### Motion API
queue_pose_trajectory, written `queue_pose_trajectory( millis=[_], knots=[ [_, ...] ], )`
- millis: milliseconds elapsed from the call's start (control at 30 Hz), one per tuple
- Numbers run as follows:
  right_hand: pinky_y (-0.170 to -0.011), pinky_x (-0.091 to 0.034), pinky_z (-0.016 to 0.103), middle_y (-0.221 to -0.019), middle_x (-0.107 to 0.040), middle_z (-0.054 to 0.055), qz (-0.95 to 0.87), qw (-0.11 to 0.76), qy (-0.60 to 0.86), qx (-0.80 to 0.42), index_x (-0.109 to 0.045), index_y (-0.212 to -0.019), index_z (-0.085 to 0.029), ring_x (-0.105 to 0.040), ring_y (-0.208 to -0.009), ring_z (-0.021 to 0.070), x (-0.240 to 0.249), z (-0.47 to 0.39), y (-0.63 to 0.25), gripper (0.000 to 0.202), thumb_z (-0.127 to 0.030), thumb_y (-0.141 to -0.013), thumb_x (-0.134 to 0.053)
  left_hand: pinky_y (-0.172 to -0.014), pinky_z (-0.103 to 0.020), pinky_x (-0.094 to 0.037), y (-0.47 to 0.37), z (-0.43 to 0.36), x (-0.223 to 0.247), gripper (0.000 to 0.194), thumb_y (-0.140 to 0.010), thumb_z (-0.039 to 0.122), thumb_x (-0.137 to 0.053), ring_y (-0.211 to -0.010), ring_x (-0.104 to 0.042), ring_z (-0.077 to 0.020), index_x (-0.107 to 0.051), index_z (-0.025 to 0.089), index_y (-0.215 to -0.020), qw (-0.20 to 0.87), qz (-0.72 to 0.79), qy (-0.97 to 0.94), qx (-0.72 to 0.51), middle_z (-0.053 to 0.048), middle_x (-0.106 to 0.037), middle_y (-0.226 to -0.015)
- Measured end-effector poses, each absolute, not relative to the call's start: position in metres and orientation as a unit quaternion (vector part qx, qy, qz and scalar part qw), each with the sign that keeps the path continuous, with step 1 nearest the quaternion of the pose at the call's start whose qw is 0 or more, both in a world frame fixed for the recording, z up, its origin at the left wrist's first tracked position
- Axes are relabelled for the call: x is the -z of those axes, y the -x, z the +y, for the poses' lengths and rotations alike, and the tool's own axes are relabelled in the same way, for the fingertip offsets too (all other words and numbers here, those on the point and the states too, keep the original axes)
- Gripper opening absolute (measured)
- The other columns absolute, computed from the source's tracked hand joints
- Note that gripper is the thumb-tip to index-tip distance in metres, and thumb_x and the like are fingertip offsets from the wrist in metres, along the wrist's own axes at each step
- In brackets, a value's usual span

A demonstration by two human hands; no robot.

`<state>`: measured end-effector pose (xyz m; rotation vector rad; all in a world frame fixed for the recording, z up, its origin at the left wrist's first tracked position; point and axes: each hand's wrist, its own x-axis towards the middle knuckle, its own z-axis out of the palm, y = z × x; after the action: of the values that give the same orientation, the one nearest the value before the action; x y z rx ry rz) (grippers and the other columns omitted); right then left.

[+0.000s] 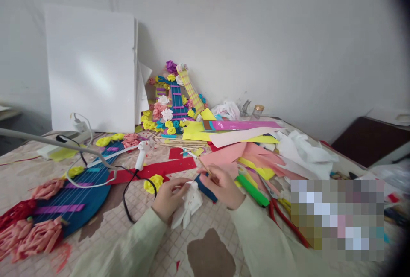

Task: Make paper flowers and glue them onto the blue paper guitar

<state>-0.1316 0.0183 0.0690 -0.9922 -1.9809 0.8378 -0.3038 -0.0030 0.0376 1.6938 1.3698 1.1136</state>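
My left hand (168,196) grips a crumpled piece of white paper (189,205) just above the table. My right hand (222,187) holds a thin wooden stick (205,167) whose lower end meets the white paper. A dark blue piece (205,187) lies under and between the hands. Both sleeves are pale cream. A yellow paper flower (153,182) lies just left of my left hand.
A white glue gun (141,157) with a black cord stands on red paper (160,168). A blue guitar-shaped craft (73,196) lies at the left, a second one (176,97) leans on the wall. Coloured paper sheets (243,140), red-handled scissors (282,213) and a green marker (253,189) lie at the right.
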Motion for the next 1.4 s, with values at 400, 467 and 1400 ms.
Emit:
queue_pose_trajectory(
  millis=[400,467,1400],
  knots=[
    [-0.063,-0.033,0.024,-0.071,-0.053,0.003,-0.915,0.156,0.35,-0.126,-0.059,-0.077,-0.018,-0.046,-0.073,0.0128,-0.048,0.006,0.119,0.026,-0.027,-0.084,-0.036,-0.062,-0.026,-0.048,0.313,-0.013,-0.028,0.028,-0.069,0.021,-0.044,-0.067,-0.06,-0.0169,-0.066,0.014,-0.087,0.35,0.56,-0.685,-0.306,-0.006,-0.068,-0.08],
    [-0.062,-0.032,0.023,-0.071,-0.053,0.003,-0.917,0.146,0.351,-0.12,-0.06,-0.078,-0.018,-0.046,-0.073,0.0125,-0.049,0.006,0.118,0.026,-0.028,-0.084,-0.036,-0.064,-0.026,-0.049,0.313,-0.013,-0.027,0.033,-0.066,0.013,-0.042,-0.072,-0.061,-0.0169,-0.064,0.015,-0.089,0.357,0.547,-0.695,-0.302,-0.006,-0.067,-0.086],
    [-0.056,-0.03,0.022,-0.073,-0.053,0.001,-0.911,0.151,0.377,-0.071,-0.059,-0.076,-0.018,-0.05,-0.066,0.01,-0.041,0.001,0.125,0.025,-0.029,-0.083,-0.038,-0.062,-0.021,-0.05,0.313,-0.017,-0.038,0.02,-0.069,0.027,-0.051,-0.074,-0.06,-0.0153,-0.066,0.019,-0.08,0.348,0.509,-0.719,-0.32,-0.004,-0.067,-0.082]
  ],
)
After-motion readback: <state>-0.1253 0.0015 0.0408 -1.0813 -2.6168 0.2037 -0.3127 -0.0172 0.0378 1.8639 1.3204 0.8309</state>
